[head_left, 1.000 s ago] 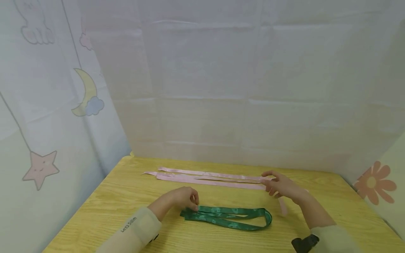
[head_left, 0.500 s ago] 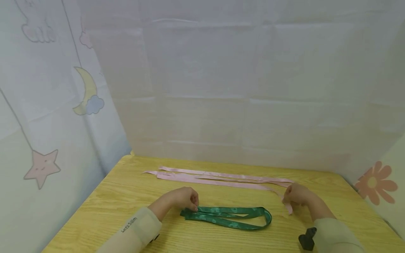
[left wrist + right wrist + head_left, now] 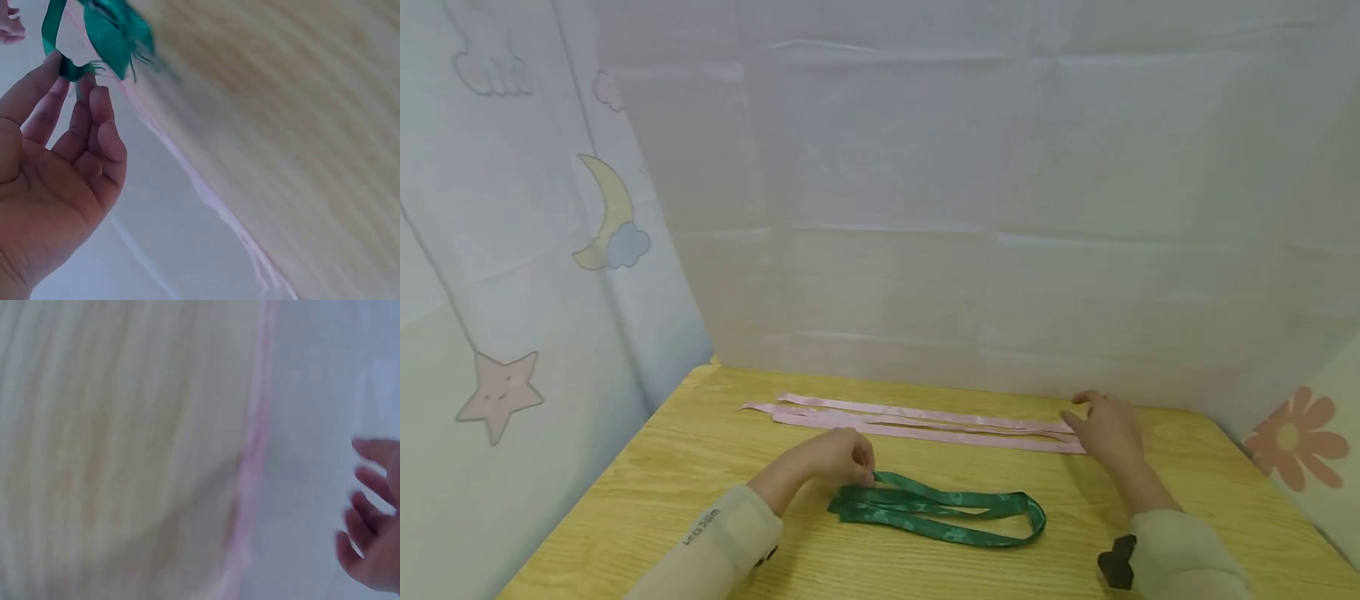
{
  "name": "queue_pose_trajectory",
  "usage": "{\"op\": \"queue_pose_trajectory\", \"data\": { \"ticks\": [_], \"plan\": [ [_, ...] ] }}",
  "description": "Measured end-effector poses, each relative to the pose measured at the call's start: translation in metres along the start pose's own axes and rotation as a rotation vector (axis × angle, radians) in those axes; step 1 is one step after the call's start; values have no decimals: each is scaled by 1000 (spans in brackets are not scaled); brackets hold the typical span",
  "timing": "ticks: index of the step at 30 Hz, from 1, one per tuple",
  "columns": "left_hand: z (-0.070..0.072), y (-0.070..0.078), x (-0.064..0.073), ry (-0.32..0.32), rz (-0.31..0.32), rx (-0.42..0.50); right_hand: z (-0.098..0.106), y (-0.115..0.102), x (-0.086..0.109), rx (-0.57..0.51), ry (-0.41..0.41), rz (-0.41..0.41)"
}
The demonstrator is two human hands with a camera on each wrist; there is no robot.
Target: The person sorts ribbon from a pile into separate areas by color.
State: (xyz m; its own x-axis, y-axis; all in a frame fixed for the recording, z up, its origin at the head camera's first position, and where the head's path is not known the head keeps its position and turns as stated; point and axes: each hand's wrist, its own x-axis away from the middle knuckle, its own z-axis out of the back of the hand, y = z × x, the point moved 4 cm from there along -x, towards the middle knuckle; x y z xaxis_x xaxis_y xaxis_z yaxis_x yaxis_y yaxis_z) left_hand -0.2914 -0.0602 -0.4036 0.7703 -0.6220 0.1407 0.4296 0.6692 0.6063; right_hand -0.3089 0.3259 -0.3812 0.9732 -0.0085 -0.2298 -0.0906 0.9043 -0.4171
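A green ribbon (image 3: 917, 527) lies folded in long loops near the front of the table. My left hand (image 3: 838, 457) pinches one end of it, lifted slightly off the rest. In the left wrist view the frayed tip of that green ribbon (image 3: 74, 70) shows between thumb and fingertips of the left hand (image 3: 69, 150). Behind it, a pink ribbon (image 3: 925, 432) stretches across the table in several long strands. Over its right end is my right hand (image 3: 1108, 429), fingers spread. The right wrist view has the right hand (image 3: 372, 519) with nothing between its fingers, apart from the blurred pink ribbon (image 3: 253, 456).
The wooden table (image 3: 662, 483) has its far edge against a pale hanging sheet (image 3: 880, 208). On the left stands a printed sheet with a star (image 3: 500, 392) and a moon. A printed flower (image 3: 1288, 436) is on the right.
My right hand pulled the pink ribbon's end rightward and down, let go, and moved up over its right end. My left hand has raised one end of the green ribbon.
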Motion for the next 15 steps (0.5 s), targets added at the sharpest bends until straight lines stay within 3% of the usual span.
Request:
{"op": "queue_pose_trajectory", "data": {
  "ticks": [2,6,10,12,15],
  "plan": [
    [4,5,-3,5,-41,25,-6,-31,0,-118,-92,137],
    [12,20,-10,12,-124,92,-25,-91,10,-350,-440,337],
    [17,36,-10,12,-165,137,-46,-132,22,-482,-740,389],
    [18,43,-9,5,-170,153,-54,-142,26,-541,-829,386],
    [18,48,-6,-10,-155,170,-60,-150,30,-602,-884,366]
  ]
}}
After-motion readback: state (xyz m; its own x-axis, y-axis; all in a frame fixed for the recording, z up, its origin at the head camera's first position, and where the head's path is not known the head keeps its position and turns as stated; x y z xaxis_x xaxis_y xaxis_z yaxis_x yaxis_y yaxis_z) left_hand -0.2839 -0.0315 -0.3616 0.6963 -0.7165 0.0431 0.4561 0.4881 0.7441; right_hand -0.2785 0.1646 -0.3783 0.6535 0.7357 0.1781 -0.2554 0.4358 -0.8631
